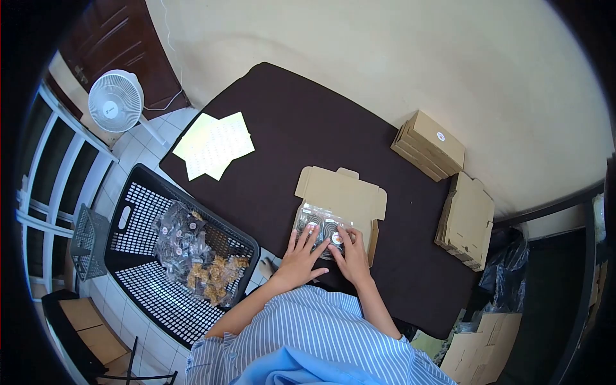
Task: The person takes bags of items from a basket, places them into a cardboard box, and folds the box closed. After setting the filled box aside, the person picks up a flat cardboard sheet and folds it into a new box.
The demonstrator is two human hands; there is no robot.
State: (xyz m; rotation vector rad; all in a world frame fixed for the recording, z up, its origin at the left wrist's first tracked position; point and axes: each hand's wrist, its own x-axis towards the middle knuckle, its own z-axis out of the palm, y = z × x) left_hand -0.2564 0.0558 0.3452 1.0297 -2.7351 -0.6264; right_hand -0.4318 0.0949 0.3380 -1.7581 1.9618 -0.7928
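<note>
A loose light-blue top with narrow white stripes is worn. The forearms are left uncovered by its sleeves. A plain, more saturated blue cloth, creased into soft folds, is draped over the front. The left hand and right hand are left bare, with five slender fingers noted on the left.

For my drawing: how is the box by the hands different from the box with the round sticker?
The open box has its lid flipped back; the stickered box is shut. The open box shows packets inside; the stickered box lies on other boxes. Both are brown cardboard.
</note>
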